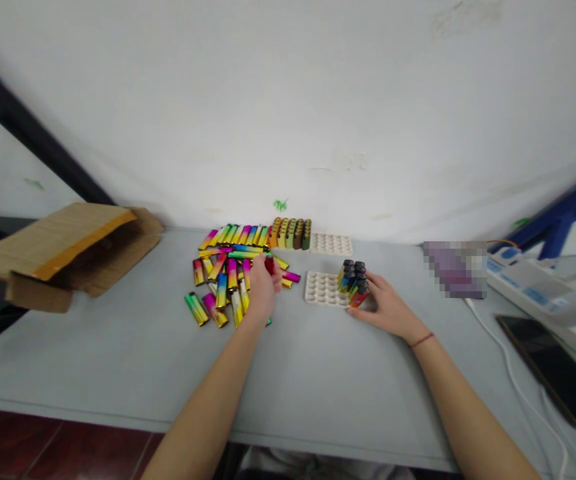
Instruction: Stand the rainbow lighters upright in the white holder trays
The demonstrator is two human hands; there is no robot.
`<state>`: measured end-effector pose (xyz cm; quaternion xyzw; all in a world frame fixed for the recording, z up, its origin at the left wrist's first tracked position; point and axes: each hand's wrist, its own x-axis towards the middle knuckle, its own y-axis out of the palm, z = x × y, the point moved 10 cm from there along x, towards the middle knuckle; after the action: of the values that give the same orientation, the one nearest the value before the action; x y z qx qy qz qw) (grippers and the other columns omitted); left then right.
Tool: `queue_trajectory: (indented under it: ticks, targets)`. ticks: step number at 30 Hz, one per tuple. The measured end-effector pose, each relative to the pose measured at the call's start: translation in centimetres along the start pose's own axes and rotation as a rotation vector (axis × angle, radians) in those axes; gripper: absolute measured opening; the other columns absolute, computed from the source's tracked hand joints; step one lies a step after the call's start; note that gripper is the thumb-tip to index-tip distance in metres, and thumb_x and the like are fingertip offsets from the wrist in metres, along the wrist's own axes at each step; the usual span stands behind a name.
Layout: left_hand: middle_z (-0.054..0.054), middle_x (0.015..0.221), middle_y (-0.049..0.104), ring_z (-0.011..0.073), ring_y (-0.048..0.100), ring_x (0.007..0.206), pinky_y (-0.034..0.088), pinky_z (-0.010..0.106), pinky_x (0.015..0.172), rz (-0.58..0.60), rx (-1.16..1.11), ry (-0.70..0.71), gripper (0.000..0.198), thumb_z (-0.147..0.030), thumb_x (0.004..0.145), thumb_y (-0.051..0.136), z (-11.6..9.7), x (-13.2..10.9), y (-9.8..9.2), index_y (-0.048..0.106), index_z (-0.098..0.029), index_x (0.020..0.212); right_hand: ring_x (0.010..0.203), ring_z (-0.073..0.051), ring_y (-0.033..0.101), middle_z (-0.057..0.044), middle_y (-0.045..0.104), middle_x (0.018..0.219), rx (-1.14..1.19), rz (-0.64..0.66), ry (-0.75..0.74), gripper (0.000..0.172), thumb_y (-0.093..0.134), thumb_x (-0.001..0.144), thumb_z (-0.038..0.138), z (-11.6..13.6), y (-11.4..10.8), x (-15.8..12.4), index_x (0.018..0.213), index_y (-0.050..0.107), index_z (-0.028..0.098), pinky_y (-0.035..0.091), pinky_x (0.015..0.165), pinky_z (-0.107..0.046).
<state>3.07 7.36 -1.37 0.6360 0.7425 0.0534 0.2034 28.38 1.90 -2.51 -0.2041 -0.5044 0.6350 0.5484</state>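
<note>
My left hand (264, 290) is closed over a loose pile of shiny tubes (221, 291) in rainbow gradients. A dark red tube (269, 265) shows at its fingertips, mostly hidden by the hand. To the right lies a white tray (321, 288) with rows of round hollows. Several gradient tubes with black tops (353, 279) stand upright in its right end. My right hand (388, 310) is curved round that end, thumb at the front edge and fingers beside the standing tubes, holding the tray.
Behind the pile, a block of upright tubes with gold tops (291, 233) stands beside a second white tray (331, 243). An open cardboard box (83, 247) lies at left. At right are a power strip (533, 287), a black phone (553, 367) and a white cable (505, 360). A wall backs the table.
</note>
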Motion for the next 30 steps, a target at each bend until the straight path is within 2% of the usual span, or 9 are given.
queue_trajectory:
  ticks: [6, 10, 15, 22, 27, 30]
  targets:
    - [-0.008, 0.041, 0.019, 0.0058, 0.018, 0.034, 0.012, 0.019, 0.035, -0.025, 0.016, -0.040, 0.059, -0.070, 0.085, 0.039, 1.0, 0.0, -0.1, 0.034, -0.022, 0.050, 0.130, -0.038, 0.051, -0.020, 0.053, 0.142, 0.001, 0.007, 0.004, 0.073, 0.062, 0.083, 0.064, 0.0, 0.0, 0.0, 0.136, 0.055, 0.015, 0.041, 0.111, -0.057]
    - [-0.009, 0.041, 0.020, 0.0052, 0.017, 0.034, 0.012, 0.018, 0.036, -0.021, 0.020, -0.045, 0.053, -0.060, 0.086, 0.044, 1.1, 0.0, 0.0, 0.033, -0.022, 0.051, 0.130, -0.038, 0.051, -0.019, 0.053, 0.142, 0.001, 0.009, 0.000, 0.071, 0.062, 0.083, 0.064, 0.0, 0.0, -0.1, 0.136, 0.055, 0.016, 0.041, 0.111, -0.056]
    - [-0.008, 0.040, 0.019, 0.0058, 0.016, 0.033, 0.013, 0.018, 0.035, -0.027, 0.009, -0.038, 0.045, -0.045, 0.088, 0.036, 0.5, 0.1, 0.0, 0.033, -0.022, 0.050, 0.129, -0.038, 0.051, -0.019, 0.053, 0.142, 0.002, 0.000, 0.001, 0.069, 0.062, 0.083, 0.062, 0.0, 0.0, -0.2, 0.135, 0.056, 0.017, 0.041, 0.111, -0.056]
    - [-0.008, 0.040, 0.023, 0.0062, 0.019, 0.034, 0.013, 0.018, 0.035, -0.058, 0.031, 0.039, 0.039, -0.043, 0.084, 0.039, -0.1, -0.1, -0.2, 0.033, -0.022, 0.052, 0.128, -0.038, 0.052, -0.020, 0.054, 0.140, -0.004, -0.010, -0.011, 0.069, 0.063, 0.083, 0.062, -0.1, -0.1, -0.1, 0.133, 0.057, 0.016, 0.042, 0.110, -0.057]
    - [-0.008, 0.043, 0.025, 0.0066, 0.021, 0.035, 0.015, 0.019, 0.037, 0.000, -0.010, 0.035, 0.044, -0.053, 0.088, 0.036, 0.4, -0.1, 0.4, 0.036, -0.022, 0.056, 0.128, -0.038, 0.052, -0.020, 0.054, 0.140, -0.002, -0.013, -0.017, 0.069, 0.063, 0.083, 0.062, 0.0, -0.1, -0.1, 0.133, 0.057, 0.016, 0.042, 0.111, -0.057]
    - [-0.006, 0.048, 0.036, 0.0083, 0.031, 0.040, 0.024, 0.020, 0.040, 0.092, 0.057, 0.144, 0.046, -0.060, 0.090, 0.035, 0.1, -0.3, 1.5, 0.046, -0.021, 0.068, 0.129, -0.038, 0.052, -0.019, 0.054, 0.140, 0.002, -0.014, -0.016, 0.069, 0.064, 0.083, 0.061, 0.1, -0.1, -0.1, 0.134, 0.056, 0.016, 0.042, 0.111, -0.056]
